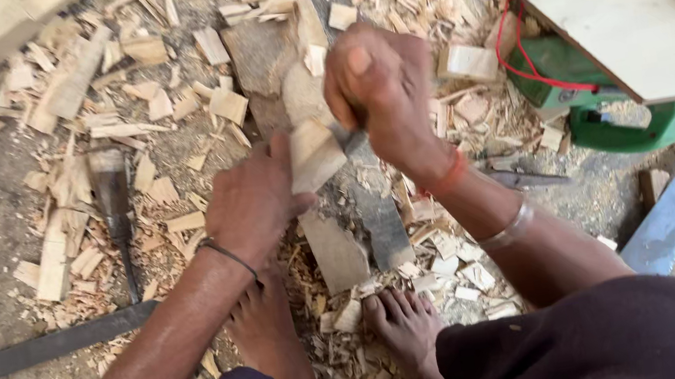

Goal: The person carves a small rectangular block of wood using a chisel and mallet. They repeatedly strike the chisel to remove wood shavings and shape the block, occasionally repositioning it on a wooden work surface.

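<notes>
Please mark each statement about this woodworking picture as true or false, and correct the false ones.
1. The left hand holds a small wooden block. True.
2. The right hand is open and empty. False: it is closed around a tool handle.
3. Wood chips cover the ground. True.
4. The green machine lies left of the hands. False: it is on the right.
5. The person wears shoes. False: the feet are bare.
</notes>
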